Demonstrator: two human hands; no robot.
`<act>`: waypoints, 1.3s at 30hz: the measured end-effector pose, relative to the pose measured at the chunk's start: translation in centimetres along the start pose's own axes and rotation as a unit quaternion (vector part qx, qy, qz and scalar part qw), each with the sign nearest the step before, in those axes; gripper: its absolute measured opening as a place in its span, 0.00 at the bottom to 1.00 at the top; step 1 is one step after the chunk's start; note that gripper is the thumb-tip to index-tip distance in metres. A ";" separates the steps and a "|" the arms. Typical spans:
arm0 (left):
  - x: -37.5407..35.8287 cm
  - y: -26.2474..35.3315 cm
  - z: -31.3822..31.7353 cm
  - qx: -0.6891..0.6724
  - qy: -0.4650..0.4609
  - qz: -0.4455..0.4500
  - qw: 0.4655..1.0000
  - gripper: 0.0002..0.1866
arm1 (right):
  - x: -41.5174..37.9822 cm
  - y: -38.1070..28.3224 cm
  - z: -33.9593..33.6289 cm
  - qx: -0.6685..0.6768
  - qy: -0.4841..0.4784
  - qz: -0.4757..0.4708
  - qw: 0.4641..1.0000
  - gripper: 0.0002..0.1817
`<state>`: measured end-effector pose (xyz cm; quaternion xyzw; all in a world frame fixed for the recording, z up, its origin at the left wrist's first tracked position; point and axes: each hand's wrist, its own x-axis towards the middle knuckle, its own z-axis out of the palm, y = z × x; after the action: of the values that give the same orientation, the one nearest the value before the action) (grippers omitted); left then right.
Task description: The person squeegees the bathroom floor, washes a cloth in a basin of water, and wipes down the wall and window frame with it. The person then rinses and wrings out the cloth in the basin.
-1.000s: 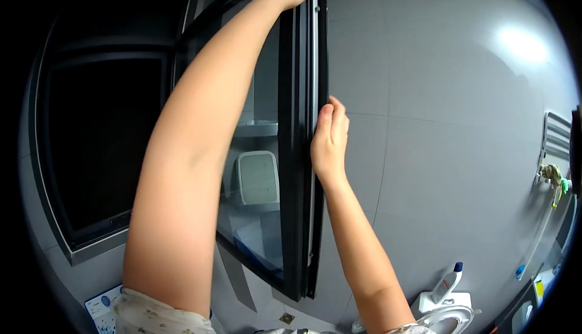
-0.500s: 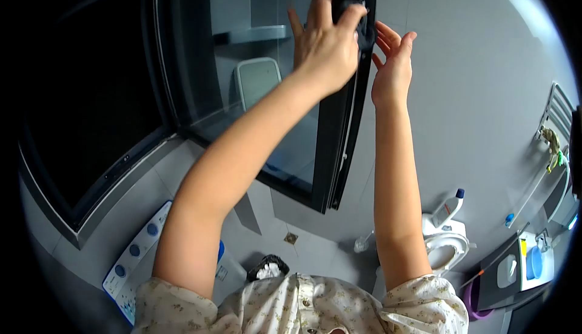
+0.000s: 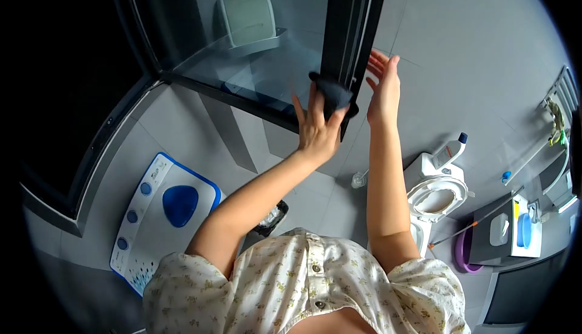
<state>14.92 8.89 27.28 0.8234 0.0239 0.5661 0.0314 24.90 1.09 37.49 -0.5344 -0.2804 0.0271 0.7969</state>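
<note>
My left hand (image 3: 316, 129) presses a dark cloth (image 3: 333, 94) against the lower end of the black window frame (image 3: 348, 24), near the bottom corner of the open glass sash. Fingers and thumb wrap the cloth. My right hand (image 3: 383, 88) is held flat and open just right of the frame's edge, fingers spread, touching or nearly touching the frame; it holds nothing. The glass pane (image 3: 267, 37) reflects a shelf and a pale rectangular object.
Grey tiled wall (image 3: 473, 49) to the right. Below stand a white toilet (image 3: 436, 197) with a cleaner bottle (image 3: 450, 149) on its tank, a blue-and-white washing machine (image 3: 163, 209) at left, a small black bin (image 3: 271, 217), and a toilet brush (image 3: 359, 180).
My view has tilted downward. My left hand with the cloth has slid down the frame from its top toward its lower end. My right hand has followed alongside, open.
</note>
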 end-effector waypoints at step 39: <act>-8.7 -37.9 -13.1 0.245 -0.116 -0.043 0.962 0.12 | -13.9 10.1 17.0 -0.325 -0.106 -0.344 0.874 0.16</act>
<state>-0.62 46.31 20.89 0.8640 0.1931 0.4420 -0.1445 7.74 14.84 27.57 -0.6270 -0.5226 -0.2848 0.5026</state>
